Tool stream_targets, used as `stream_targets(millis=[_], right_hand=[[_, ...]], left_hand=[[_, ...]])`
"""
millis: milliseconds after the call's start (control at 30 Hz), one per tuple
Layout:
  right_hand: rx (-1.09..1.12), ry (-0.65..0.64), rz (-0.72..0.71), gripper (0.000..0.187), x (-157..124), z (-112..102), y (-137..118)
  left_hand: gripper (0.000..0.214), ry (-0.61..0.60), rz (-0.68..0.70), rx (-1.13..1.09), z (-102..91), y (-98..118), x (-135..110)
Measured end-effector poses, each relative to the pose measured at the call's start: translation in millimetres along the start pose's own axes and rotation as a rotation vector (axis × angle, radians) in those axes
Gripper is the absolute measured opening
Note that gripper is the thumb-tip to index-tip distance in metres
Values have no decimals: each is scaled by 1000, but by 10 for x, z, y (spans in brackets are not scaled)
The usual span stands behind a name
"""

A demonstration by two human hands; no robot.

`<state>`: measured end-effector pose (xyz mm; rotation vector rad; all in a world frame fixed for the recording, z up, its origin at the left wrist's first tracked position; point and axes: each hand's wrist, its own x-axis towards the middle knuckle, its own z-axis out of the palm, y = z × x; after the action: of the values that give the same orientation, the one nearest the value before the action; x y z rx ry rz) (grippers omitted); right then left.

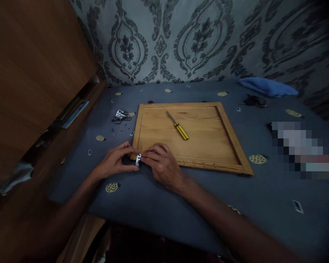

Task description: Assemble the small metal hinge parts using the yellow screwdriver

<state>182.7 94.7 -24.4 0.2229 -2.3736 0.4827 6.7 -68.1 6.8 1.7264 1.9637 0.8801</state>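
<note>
A small silvery metal hinge (137,160) stands at the near left corner of a framed wooden cabinet door (203,128). Thumb and fingers of my left hand (113,160) pinch it from the left. My right hand (163,164) is closed, its fingertips meeting the hinge's right side; the rest of the hand lies over the door's near edge. On the panel rests a screwdriver (181,130) with a yellow and black handle, touched by neither hand. Small dark holes dot the door's near rail.
Left of the door lie more metal hinges (121,115) and several loose screws (123,128). A blue cloth (268,87) and a dark object (254,101) sit at the back right, with a blurred-out item (304,149) nearer. Wooden furniture (35,65) borders the left.
</note>
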Motion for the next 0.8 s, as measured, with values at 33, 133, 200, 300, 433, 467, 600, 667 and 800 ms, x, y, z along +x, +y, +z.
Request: stream_targets(millis=[33, 133, 200, 300, 433, 467, 600, 667, 800], right_hand=[[-5, -7, 0, 27, 0, -1, 12], [-10, -52, -11, 26, 10, -20, 43], [-6, -58, -31, 26, 22, -41, 55], [-3, -34, -61, 24, 35, -62, 60], [-7, -65, -51, 21, 31, -49, 52], [-11, -74, -43, 21, 27, -42, 48], [-31, -95, -29, 22, 16, -27, 31], [-39, -90, -36, 22, 15, -32, 24], [-31, -87, -37, 21, 12, -43, 20]], left_hand=[[51, 1, 0, 4, 1, -2, -1], [51, -3, -15, 12, 4, -3, -1], [51, -8, -24, 8, 2, 3, 1], [51, -8, -24, 1, -5, 22, 6], [50, -17, -29, 13, -14, 26, 12], [50, -19, -28, 16, -14, 20, 12], [51, -16, -19, 16, -3, -7, 6], [52, -10, -10, 16, -2, -8, 2], [60, -17, -20, 9, -31, 32, 2]])
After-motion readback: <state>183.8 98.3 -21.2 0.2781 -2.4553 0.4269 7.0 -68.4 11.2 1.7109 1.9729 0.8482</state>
